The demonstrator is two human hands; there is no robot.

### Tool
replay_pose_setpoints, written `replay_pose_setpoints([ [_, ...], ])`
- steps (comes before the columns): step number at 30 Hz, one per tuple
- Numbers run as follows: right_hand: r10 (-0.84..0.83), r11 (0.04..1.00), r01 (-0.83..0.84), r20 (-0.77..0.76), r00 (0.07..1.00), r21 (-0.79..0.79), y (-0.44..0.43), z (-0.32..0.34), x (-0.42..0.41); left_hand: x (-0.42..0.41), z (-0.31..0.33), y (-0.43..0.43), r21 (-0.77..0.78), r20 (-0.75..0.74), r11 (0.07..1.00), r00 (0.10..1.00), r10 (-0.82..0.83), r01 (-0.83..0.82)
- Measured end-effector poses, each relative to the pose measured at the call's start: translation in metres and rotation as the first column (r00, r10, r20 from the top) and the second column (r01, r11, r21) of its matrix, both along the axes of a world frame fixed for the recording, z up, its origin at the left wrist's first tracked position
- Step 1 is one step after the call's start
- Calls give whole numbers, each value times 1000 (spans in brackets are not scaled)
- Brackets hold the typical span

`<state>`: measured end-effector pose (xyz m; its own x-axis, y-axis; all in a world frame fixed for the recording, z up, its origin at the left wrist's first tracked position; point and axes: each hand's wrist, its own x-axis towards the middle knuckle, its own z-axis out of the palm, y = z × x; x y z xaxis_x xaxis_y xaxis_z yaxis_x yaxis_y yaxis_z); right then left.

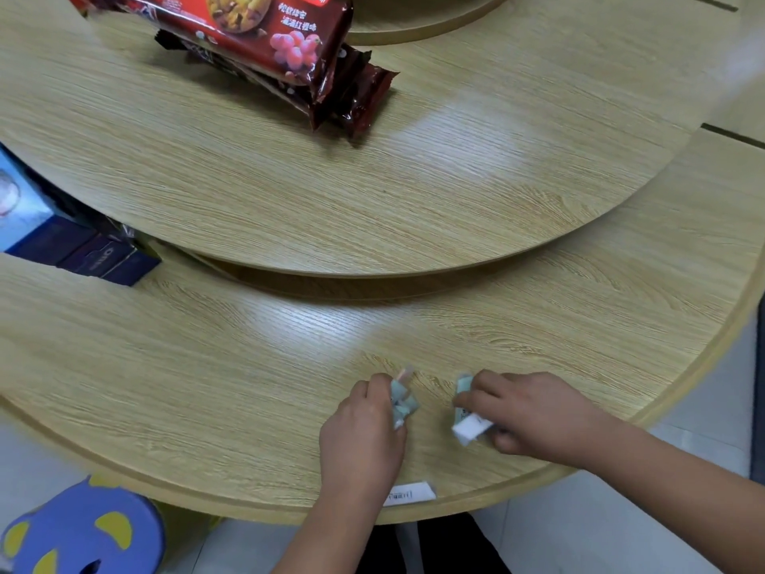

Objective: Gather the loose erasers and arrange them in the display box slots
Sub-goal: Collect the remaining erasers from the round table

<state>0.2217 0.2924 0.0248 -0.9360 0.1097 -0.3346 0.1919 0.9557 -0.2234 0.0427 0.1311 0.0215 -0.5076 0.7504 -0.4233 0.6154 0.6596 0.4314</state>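
Noted left hand (364,428) curled round a few greenish erasers (402,401) at the lower tier (207,387); found right hand (534,416) just beside, pinching a white eraser (472,427), another greenish one at its far side. Logged a white slip (410,495) at that tier's rim by the left wrist, red snack packs (256,39) on the upper tier (372,192), well apart.

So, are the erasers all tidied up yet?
Not yet. Gathering looks underway: the left hand grips a bunch of green erasers, and the right hand pinches a white eraser. One white piece lies by the table edge. No display box shows, so slotting is left.
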Motion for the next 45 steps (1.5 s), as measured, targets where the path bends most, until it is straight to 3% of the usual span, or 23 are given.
replay_pose_setpoints([
  [7,112,991,-117,81,990,65,10,-8,-13,-10,-1,-11,-9,-19,999,999,-34,34],
  [17,16,999,-19,59,998,50,7,-9,-19,-16,-1,-17,-4,23,1000,999,-23,23],
  [31,-88,994,103,394,915,-18,16,8,-53,-23,-1,-19,-13,94,999,995,34,-33],
  [38,-257,917,303,195,946,-259,-63,17,-29,-43,1,-32,-15,62,994,992,105,-105],
  [45,-309,921,330,129,942,-208,-130,-7,-34,-46,0,-33,-16,70,993,991,114,-113],
])
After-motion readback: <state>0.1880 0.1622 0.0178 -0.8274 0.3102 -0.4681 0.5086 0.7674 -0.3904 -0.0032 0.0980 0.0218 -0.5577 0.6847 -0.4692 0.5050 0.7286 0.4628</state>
